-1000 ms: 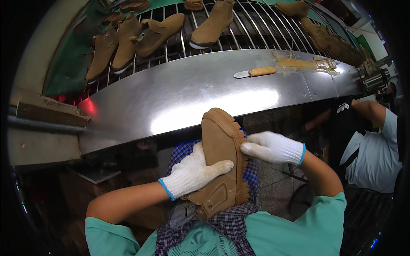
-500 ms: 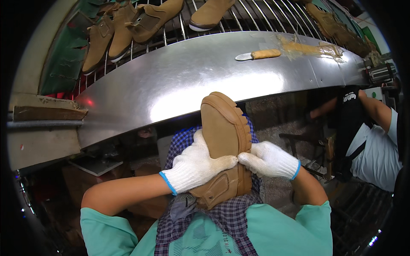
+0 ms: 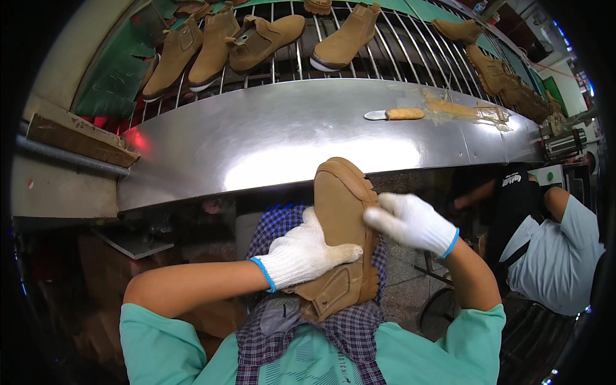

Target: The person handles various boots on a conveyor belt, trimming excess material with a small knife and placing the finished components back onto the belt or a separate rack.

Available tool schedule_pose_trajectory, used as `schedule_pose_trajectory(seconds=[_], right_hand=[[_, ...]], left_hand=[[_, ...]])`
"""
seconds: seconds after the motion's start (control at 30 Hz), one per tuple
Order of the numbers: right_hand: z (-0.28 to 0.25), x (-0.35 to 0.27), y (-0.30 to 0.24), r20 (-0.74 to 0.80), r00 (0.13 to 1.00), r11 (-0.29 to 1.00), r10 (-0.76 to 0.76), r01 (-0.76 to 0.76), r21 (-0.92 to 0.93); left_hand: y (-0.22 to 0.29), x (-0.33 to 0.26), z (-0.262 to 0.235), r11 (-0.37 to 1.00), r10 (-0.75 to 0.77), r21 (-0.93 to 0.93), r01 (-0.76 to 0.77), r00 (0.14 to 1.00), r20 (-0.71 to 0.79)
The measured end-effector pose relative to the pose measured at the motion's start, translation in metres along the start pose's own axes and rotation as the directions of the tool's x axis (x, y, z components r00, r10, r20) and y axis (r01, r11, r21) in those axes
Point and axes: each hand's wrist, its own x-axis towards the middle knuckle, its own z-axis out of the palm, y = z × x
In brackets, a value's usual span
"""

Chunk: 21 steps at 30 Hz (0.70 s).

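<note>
A tan boot (image 3: 339, 212) with a chunky brown sole lies across my lap, toe pointing away from me and the shaft near my body. Wearing a white knit glove with a blue cuff, my left hand (image 3: 301, 251) grips the boot's middle, its thumb laid across toward the sole edge. My right hand (image 3: 410, 221), gloved the same way, is at the right side of the sole near the toe, slightly blurred. Its thumb and forefinger are apart, the thumb tip overlapping the sole edge; the other fingers are partly hidden.
Beyond the boot runs a shiny metal ledge (image 3: 192, 151), bearing a short knife (image 3: 401, 114) with a wooden handle and some brown tape (image 3: 468, 114). Behind it, several tan boots (image 3: 346, 38) stand on a rack of metal rods (image 3: 410, 51). Another person (image 3: 545, 250) sits at the right.
My right hand has moved up along the sole toward the toe, its thumb and forefinger now apart. The view has shifted, showing more of the rack. My left hand keeps its hold on the boot.
</note>
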Motion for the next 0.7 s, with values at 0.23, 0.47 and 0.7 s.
schedule_pose_trajectory(seconds=[0.23, 0.47, 0.7], right_hand=[[-0.031, 0.026, -0.039, 0.02, 1.0, 0.982, -0.004, 0.008, -0.188], [0.011, -0.015, 0.013, 0.145, 0.989, 0.967, 0.003, -0.04, 0.252], [0.086, -0.028, 0.032, 0.128, 0.979, 0.906, -0.16, 0.094, 0.413]], left_hand=[[0.0, 0.0, -0.009, 0.999, 0.03, -0.043, -0.03, 1.0, -0.001], [-0.022, -0.005, -0.001, 0.835, 0.267, -0.488, -0.254, 0.963, -0.045], [-0.023, -0.012, -0.007, 0.835, 0.27, -0.529, -0.152, 0.95, 0.154]])
